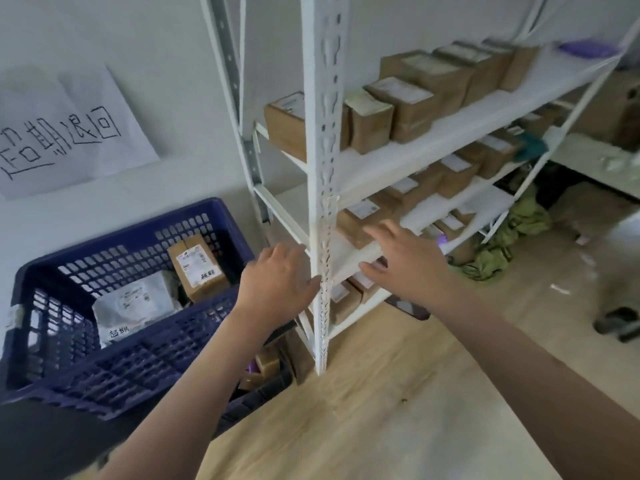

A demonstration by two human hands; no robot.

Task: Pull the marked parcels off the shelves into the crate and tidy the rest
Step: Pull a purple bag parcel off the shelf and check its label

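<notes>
A dark blue plastic crate (131, 362) stands at the lower left, beside the white metal shelf unit (323, 209). Inside the crate lie a brown marked box (197, 268) and a white marked mailer bag (135, 306). Brown cardboard parcels (408, 98) line the upper shelf, and more sit on the lower shelves. My left hand (277, 282) hovers with fingers spread just left of the shelf's front post, holding nothing. My right hand (405, 261) reaches with straight fingers toward a brown parcel (360, 220) on a lower shelf; contact is unclear.
A paper sign (65, 129) with handwritten characters hangs on the wall above the crate. Small boxes (266, 365) lie on the floor under the shelf. Green cloth (502, 244) is heaped by the shelf's right end. A white table (595, 161) stands at far right, above the wooden floor.
</notes>
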